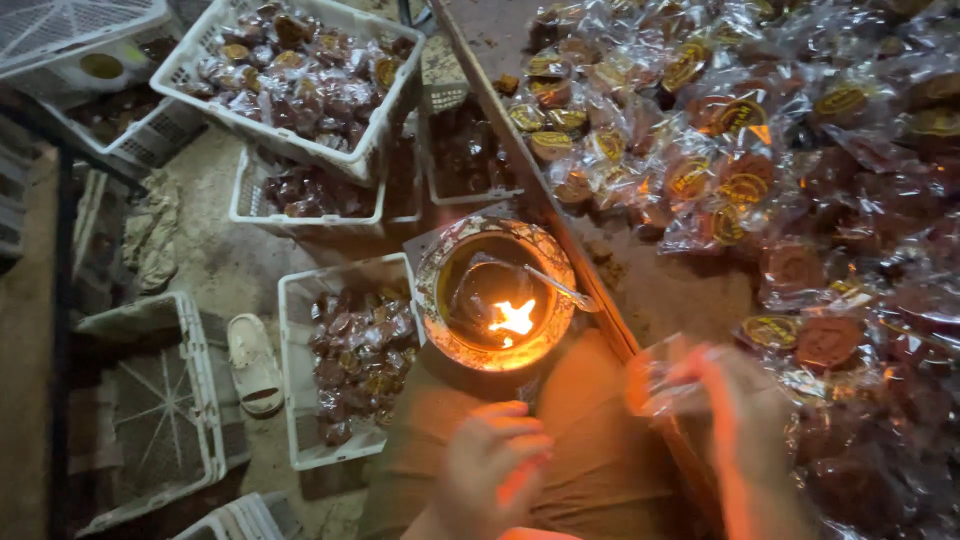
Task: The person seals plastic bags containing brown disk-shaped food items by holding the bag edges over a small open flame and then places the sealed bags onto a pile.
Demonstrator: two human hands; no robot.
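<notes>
Left hand (490, 465) is seen nearest, fingers curled narrow, nothing visibly held. Right hand (735, 420), blurred, has fingers closed on a clear wrapped packet (660, 380) at the table (660, 290) edge. Farther, a flame bowl (495, 295) is lit. Wrapped sweets (740, 150) are piled far right; white crates (290, 70) far left.

A wooden table (672, 290) bears a heap of clear-wrapped brown sweets (760, 150); white crates (290, 400) sit on the floor (215, 250).

Clear plastic packet (665, 380), blurred, crumpled, pinched in right hand (745, 420) beside flame bowl (495, 295).
</notes>
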